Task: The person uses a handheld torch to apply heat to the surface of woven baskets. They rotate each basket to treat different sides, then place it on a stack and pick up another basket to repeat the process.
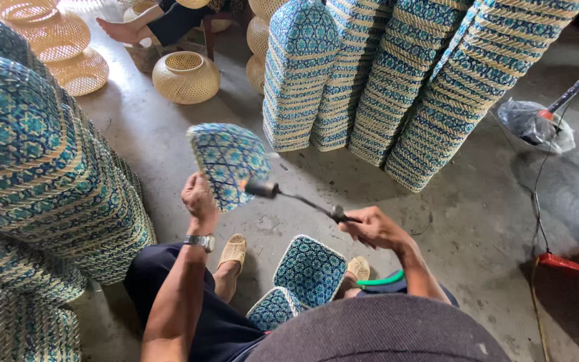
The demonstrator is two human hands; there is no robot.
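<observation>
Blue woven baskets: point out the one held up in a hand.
The basket raised in the left hand, facing the torch; the other baskets sit stacked or rest near the feet.

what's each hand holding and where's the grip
Left hand grips the blue woven basket at its lower edge. Right hand holds the torch by the handle end.

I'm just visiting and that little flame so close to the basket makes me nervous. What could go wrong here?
Three risks, as I judge them:
1. The torch in the right hand has its flame at the woven tray; lingering might scorch it.
2. The left hand holds that tray near the flame, so fingers might get burned.
3. The stacked woven trays stand close by and could catch a stray flame.
</observation>
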